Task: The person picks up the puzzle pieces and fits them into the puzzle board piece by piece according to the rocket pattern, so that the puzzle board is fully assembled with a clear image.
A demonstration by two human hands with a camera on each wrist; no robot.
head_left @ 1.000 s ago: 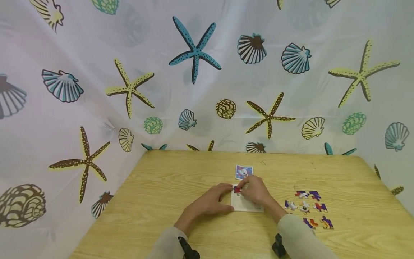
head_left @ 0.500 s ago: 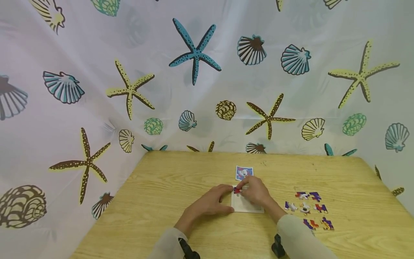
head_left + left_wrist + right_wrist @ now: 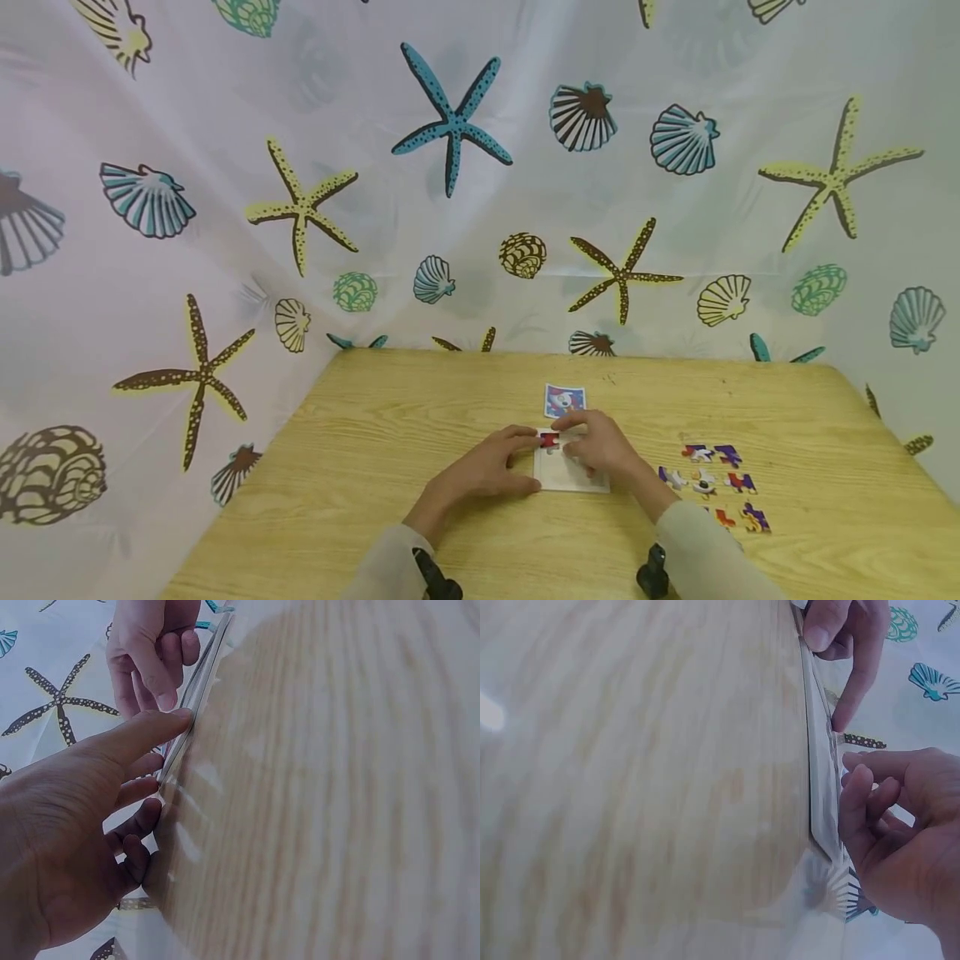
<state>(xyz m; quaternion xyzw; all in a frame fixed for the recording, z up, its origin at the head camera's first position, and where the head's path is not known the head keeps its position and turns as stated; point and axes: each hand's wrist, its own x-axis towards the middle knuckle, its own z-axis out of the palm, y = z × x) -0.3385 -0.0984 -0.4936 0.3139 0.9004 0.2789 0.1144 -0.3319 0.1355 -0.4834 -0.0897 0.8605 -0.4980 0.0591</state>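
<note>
A white puzzle tray [image 3: 558, 477] lies flat on the table, with a red and purple puzzle piece [image 3: 550, 439] in its upper left corner. My left hand [image 3: 483, 467] holds the tray at its left side, thumb at the near corner and index finger at the far one. Over the tray's right part hovers my right hand [image 3: 603, 446], fingers loosely bent, with nothing seen between them. The left wrist view shows the left thumb on the tray's edge [image 3: 196, 701]. From the right wrist, the tray's side [image 3: 821, 772] appears edge-on, beside the right hand [image 3: 904, 825].
A small picture card [image 3: 564, 400] lies just beyond the tray. Several loose puzzle pieces [image 3: 739, 482] are spread in rows to the right, partly near the right forearm. A curtain [image 3: 480, 225] with starfish and shells surrounds the wooden table [image 3: 390, 408].
My right hand has let go of the red and purple puzzle piece and shifted slightly right, so more of the piece shows. The left hand stays in place on the tray.
</note>
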